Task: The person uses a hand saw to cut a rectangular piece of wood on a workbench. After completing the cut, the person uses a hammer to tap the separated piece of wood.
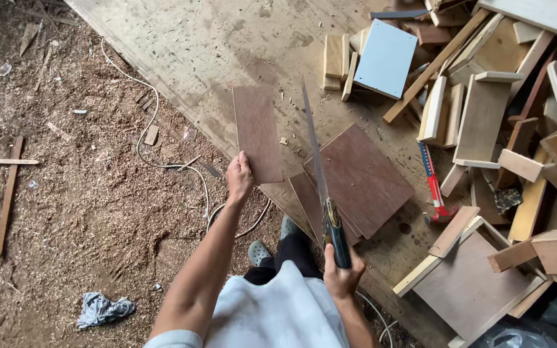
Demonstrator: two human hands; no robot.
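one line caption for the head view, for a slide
Left hand holds up a thin brown board; right hand grips a handsaw over stacked plywood.

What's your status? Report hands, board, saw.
Left hand gripping thin brown board by its lower edge. Right hand holding saw, blade up. Nothing between them.

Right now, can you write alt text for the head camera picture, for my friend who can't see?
Seen from above, a person's left hand holds up a thin brown board while the right hand grips a handsaw, over a stack of brown boards, wood offcuts and a sawdust floor.
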